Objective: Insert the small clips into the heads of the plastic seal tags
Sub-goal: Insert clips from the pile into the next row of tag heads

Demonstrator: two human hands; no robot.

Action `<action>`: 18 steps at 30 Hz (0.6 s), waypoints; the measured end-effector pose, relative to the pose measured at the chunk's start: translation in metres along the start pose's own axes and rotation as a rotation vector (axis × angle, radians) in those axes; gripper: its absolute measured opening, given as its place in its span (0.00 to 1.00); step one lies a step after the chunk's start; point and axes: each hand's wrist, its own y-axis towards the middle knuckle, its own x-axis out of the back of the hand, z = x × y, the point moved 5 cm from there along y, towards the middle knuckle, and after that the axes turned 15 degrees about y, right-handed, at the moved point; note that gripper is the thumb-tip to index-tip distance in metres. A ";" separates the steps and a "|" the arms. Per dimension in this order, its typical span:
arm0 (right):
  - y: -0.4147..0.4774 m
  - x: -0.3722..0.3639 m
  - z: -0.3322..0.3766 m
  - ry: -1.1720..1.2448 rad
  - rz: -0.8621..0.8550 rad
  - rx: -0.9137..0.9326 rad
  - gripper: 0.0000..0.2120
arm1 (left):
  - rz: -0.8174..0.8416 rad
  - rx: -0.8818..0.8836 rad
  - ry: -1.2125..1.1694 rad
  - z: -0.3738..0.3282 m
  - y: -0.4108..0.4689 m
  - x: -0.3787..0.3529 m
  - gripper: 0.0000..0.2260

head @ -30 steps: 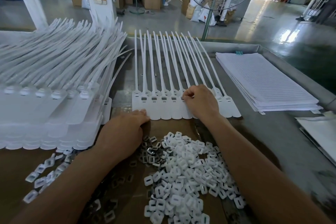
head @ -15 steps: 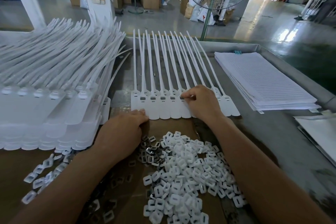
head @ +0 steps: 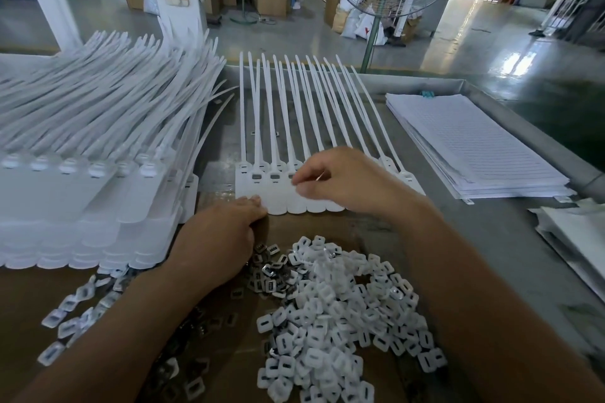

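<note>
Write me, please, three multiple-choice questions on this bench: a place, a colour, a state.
1. Where is the pile of white clips?
A. Beyond the tags' tips
B. On the cardboard, nearer the person than the tag row
C. Atop the tag row

2. What colour is the tag row?
A. Black
B. White
C. Orange

3. What is the left hand doing?
A. Hanging in air
B. Gripping a strap
C. Touching the row's near edge

1 B: the pile lies on brown board, this side of the row. 2 B: every tag is white. 3 C: its fingertips meet the row's near-left corner.
</note>
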 end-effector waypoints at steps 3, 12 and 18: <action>-0.010 -0.031 0.017 -0.125 0.201 0.021 0.06 | -0.015 -0.021 0.013 -0.001 0.000 0.002 0.22; -0.014 -0.059 0.018 -0.288 0.293 0.005 0.09 | -0.007 -0.038 0.001 -0.003 -0.001 0.004 0.21; -0.012 -0.056 0.017 -0.185 0.248 0.035 0.05 | -0.024 -0.023 0.015 -0.003 -0.002 0.004 0.17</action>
